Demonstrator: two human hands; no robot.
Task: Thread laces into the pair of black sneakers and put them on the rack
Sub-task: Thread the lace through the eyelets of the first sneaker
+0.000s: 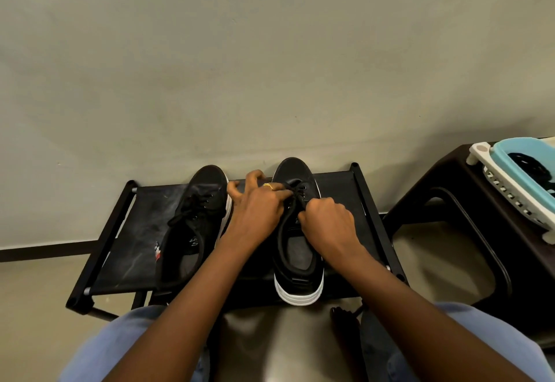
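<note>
Nearest the camera are the person's knees in light blue trousers (126, 348), with both bare forearms reaching forward over them to a low black rack (365, 198) set against the wall. On its fabric top shelf both black sneakers already stand, toes to the wall and well apart. The right sneaker (298, 261), white-soled with its heel over the front edge, is the one in hand. The right hand (329, 221) is closed in a fist over the tongue, seemingly pulling a black lace (295, 194) end, though the grip itself is hidden under the knuckles. The left hand (258, 201), with a ring on one finger, pinches the lace near the upper eyelets while its other fingers fan out loosely toward the gap between the shoes. The left sneaker (196, 219) sits beside them with its lace threaded and the ends lying loose across the opening. The task looks near its end: the step appears to be tightening or finishing the lacing on the right shoe. To do it well, draw both ends evenly so the crossings lie flat, steady the shoe so it does not tip off the front edge, then push it back level with its partner. Farther right, a dark stool (450, 171) carries a blue and white basket (510, 168).
</note>
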